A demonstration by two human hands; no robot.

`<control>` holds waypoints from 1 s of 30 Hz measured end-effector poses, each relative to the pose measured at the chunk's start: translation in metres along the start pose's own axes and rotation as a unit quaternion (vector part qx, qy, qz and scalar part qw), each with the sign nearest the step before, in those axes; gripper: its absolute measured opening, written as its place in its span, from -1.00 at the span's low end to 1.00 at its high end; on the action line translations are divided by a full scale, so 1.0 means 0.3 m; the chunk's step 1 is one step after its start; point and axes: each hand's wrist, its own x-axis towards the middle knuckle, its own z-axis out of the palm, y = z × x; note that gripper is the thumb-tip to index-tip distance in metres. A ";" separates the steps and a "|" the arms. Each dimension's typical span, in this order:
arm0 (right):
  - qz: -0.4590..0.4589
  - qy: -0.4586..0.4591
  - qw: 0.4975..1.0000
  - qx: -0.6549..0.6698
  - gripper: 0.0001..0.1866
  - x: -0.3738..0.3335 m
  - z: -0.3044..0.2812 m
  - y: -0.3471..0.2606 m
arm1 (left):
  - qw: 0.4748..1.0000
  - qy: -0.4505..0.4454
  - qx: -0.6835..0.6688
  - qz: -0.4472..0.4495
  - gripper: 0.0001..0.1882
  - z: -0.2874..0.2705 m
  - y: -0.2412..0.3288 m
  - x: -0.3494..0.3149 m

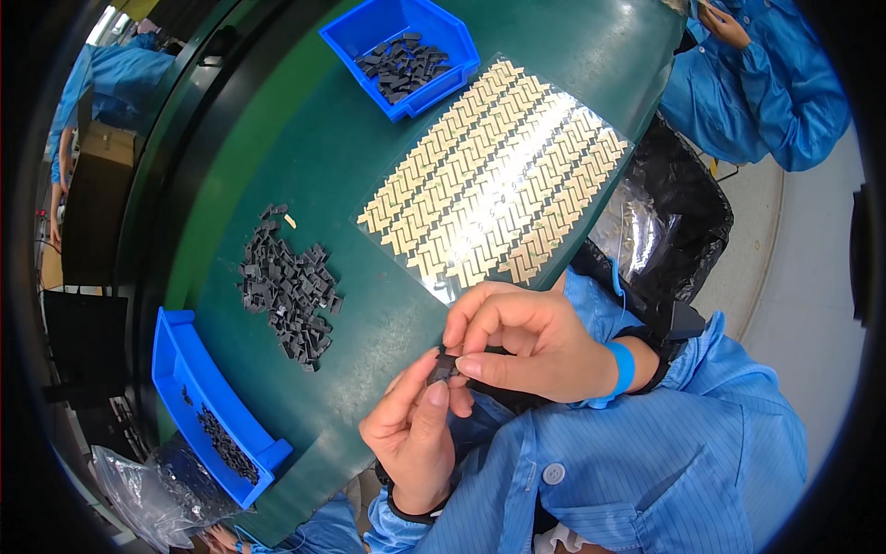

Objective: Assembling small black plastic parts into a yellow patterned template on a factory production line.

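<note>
Close to my body, at the table's near edge, my left hand (415,434) and my right hand (531,342) meet fingertip to fingertip. Between them is a small black plastic part (444,367), pinched by the fingers and thumbs of both. Its details are partly covered by the fingertips. Just beyond my right hand lies a clear sheet (437,288) bearing rows of small beige L-shaped stickers (480,171), with glare across its middle. Left of my hands a loose heap of black plastic parts (291,286) rests on the green table, with one beige strip (290,222) beside it.
A blue bin (346,32) of black parts stands at the far side. Another blue bin (180,355) with smaller black pieces sits at the left. A black-lined bin (688,217) is right of the table (369,268). People in blue (752,88) are nearby.
</note>
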 end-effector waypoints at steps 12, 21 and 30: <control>-0.021 0.031 0.999 -0.020 -0.92 0.008 0.021 0.027 | 1.000 0.012 -0.017 -0.009 -0.73 -0.010 -0.011 -0.006; -0.011 0.033 0.999 -0.033 -0.92 0.007 0.026 0.023 | 1.000 0.016 -0.017 -0.006 -0.74 -0.001 -0.013 -0.004; -0.007 0.026 0.998 -0.056 -0.92 0.003 0.022 0.015 | 1.000 0.020 -0.005 -0.012 -0.74 0.002 -0.009 -0.004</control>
